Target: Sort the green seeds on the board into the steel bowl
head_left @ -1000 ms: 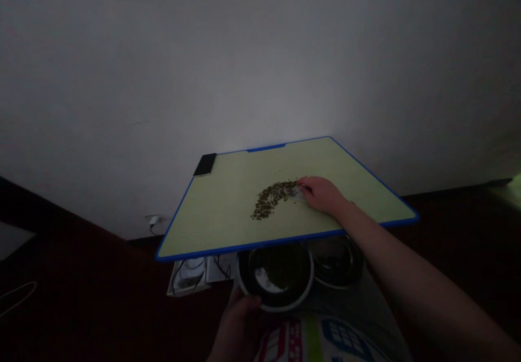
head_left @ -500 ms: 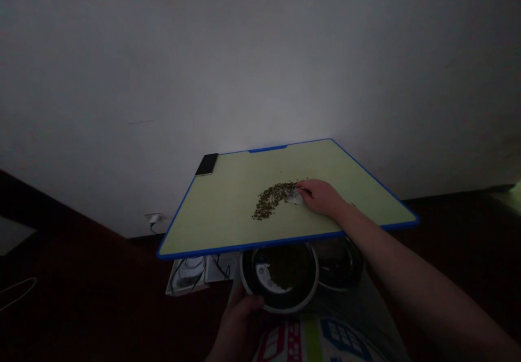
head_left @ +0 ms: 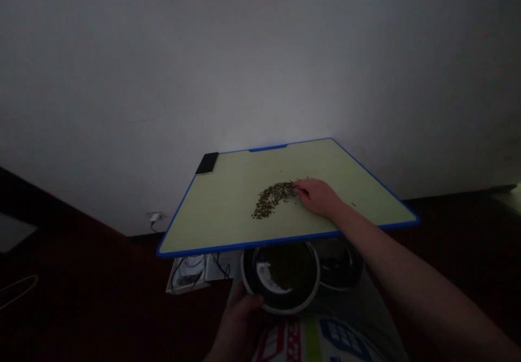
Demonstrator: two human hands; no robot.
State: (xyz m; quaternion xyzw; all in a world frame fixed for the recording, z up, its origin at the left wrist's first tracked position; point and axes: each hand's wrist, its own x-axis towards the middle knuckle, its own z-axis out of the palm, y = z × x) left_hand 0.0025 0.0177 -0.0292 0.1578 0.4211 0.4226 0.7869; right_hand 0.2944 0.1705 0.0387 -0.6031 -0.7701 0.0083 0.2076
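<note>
Right hand (head_left: 318,197), fingers (head_left: 299,188) curled at the end of a crescent of small green beans (head_left: 272,200) on a blue-edged green board (head_left: 220,213), any hold unclear in the dimness; beans light, loose, better swept than gripped. Left hand (head_left: 239,318) clasping a round dark bowl (head_left: 280,309) by its rim.

A pale wall (head_left: 260,69) (dimly lit) above dark floor (head_left: 69,297).

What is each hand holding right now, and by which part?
The left hand grips the white-rimmed bowl by its near rim. The right hand rests on the green board beside the seeds; whether it holds anything cannot be told.
</note>
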